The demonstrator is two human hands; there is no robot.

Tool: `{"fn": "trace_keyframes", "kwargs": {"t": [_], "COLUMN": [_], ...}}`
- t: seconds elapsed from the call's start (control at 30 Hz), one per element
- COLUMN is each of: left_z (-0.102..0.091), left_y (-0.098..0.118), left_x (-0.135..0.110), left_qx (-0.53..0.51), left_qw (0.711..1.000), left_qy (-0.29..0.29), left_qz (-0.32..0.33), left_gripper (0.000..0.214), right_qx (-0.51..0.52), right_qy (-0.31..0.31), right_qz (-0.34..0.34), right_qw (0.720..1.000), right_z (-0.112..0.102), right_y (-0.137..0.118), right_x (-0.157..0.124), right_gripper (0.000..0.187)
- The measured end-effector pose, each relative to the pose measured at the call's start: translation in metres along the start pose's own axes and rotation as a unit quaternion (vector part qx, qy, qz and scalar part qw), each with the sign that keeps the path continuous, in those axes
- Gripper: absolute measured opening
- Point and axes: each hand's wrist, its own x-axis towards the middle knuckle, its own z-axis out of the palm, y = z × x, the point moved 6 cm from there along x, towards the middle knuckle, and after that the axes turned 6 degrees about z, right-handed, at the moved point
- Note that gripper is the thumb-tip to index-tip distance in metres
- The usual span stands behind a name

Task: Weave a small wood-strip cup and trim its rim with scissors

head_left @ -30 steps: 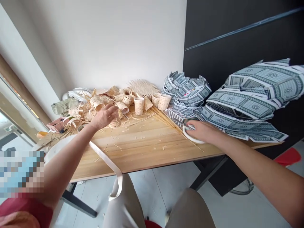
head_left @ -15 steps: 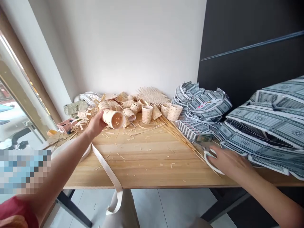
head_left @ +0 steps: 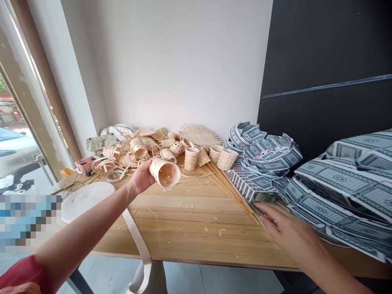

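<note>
My left hand [head_left: 142, 177] is closed round a small woven cup [head_left: 167, 174] of pale bamboo strips, lying on its side in the air with its open mouth turned toward me. A few loose bits show inside the cup. At the right, my right hand [head_left: 289, 232] reaches low over the table beside thin bamboo sticks [head_left: 235, 190] and a boxy stack of playing cards [head_left: 252, 185]. Its fingers are blurred. A dark sliver shows at the fingertips; the white scissor handles are out of sight.
A heap of woven cups [head_left: 139, 147] and a woven mat [head_left: 200, 136] line the back of the wooden table [head_left: 190, 228]. Bowls folded from cards [head_left: 269, 153] crowd the right. A white strap [head_left: 137, 237] hangs over the front edge. Scraps lie scattered about.
My left hand has brought the woven cup rightward and lower, nearer to me. The white scissor handles at my right hand no longer show. The head view has tilted up a little.
</note>
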Motion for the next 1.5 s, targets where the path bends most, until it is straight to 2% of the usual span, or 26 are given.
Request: {"fn": "trace_keyframes", "kwargs": {"t": [0.07, 0.17, 0.27, 0.33, 0.4, 0.47, 0.53, 0.6, 0.73, 0.8, 0.87, 0.97, 1.03, 1.07, 1.13, 1.2, 1.23, 1.33, 1.5], "left_z": [0.013, 0.035, 0.059, 0.074, 0.086, 0.095, 0.099, 0.1, 0.094, 0.097, 0.107, 0.129, 0.137, 0.137, 0.124, 0.101, 0.089, 0.055, 0.019], "left_y": [-0.007, -0.018, -0.028, -0.034, -0.038, -0.043, -0.046, -0.047, -0.039, -0.034, -0.034, -0.045, -0.052, -0.053, -0.05, -0.042, -0.037, -0.027, -0.035], "left_x": [-0.001, -0.004, -0.013, -0.022, -0.032, -0.04, -0.047, -0.048, -0.036, -0.028, -0.025, -0.025, -0.022, -0.017, -0.001, 0.019, 0.029, 0.052, 0.077], "left_qx": [-0.016, -0.033, -0.043, -0.047, -0.041, -0.021, 0.008, 0.045, 0.189, 0.289, 0.369, 0.41, 0.384, 0.361, 0.299, 0.226, 0.207, 0.174, 0.131], "left_qw": [1.0, 0.999, 0.998, 0.997, 0.997, 0.997, 0.997, 0.995, 0.973, 0.941, 0.897, 0.844, 0.843, 0.857, 0.905, 0.951, 0.962, 0.977, 0.99], "left_qy": [-0.012, -0.029, -0.049, -0.061, -0.07, -0.074, -0.075, -0.087, -0.128, -0.174, -0.244, -0.346, -0.375, -0.367, -0.302, -0.21, -0.179, -0.119, -0.045], "left_qz": [-0.01, -0.021, -0.021, -0.011, -0.003, -0.001, -0.007, -0.021, -0.029, -0.014, 0.003, 0.022, 0.02, 0.015, 0.001, -0.008, 0.0, 0.021, 0.036], "left_gripper": [0.02, 0.019, 0.018, 0.018, 0.021, 0.024, 0.028, 0.03, 0.041, 0.049, 0.062, 0.073, 0.07, 0.068, 0.064, 0.06, 0.057, 0.049, 0.042], "right_qx": [0.137, 0.331, 0.505, 0.604, 0.69, 0.743, 0.766, 0.772, 0.761, 0.747, 0.731, 0.688, 0.645, 0.612, 0.527, 0.431, 0.397, 0.334, 0.279], "right_qy": [-0.009, -0.038, -0.073, -0.091, -0.088, -0.069, -0.058, -0.064, -0.067, -0.061, -0.062, -0.076, -0.06, -0.036, 0.03, 0.086, 0.1, 0.117, 0.129], "right_qz": [0.001, 0.011, 0.076, 0.072, 0.053, 0.065, 0.096, 0.109, 0.095, 0.093, 0.092, 0.074, 0.043, 0.024, -0.007, -0.01, 0.001, 0.023, 0.004], "right_qw": [0.991, 0.943, 0.857, 0.788, 0.716, 0.662, 0.633, 0.623, 0.638, 0.656, 0.673, 0.717, 0.76, 0.79, 0.849, 0.898, 0.912, 0.935, 0.952], "right_z": [-0.008, -0.011, -0.004, -0.003, -0.006, -0.006, -0.002, 0.003, 0.008, 0.009, 0.01, 0.01, 0.007, 0.004, -0.001, 0.0, 0.004, 0.021, 0.047], "right_y": [-0.028, -0.068, -0.092, -0.106, -0.114, -0.112, -0.103, -0.092, -0.073, -0.069, -0.07, -0.078, -0.08, -0.077, -0.065, -0.047, -0.036, -0.008, 0.012], "right_x": [-0.002, -0.002, 0.005, 0.012, 0.02, 0.027, 0.032, 0.036, 0.04, 0.04, 0.04, 0.041, 0.042, 0.043, 0.041, 0.035, 0.03, 0.011, -0.018], "right_gripper": [0.032, 0.044, 0.078, 0.087, 0.082, 0.072, 0.062, 0.055, 0.054, 0.058, 0.063, 0.069, 0.077, 0.081, 0.082, 0.067, 0.057, 0.037, 0.03]}}
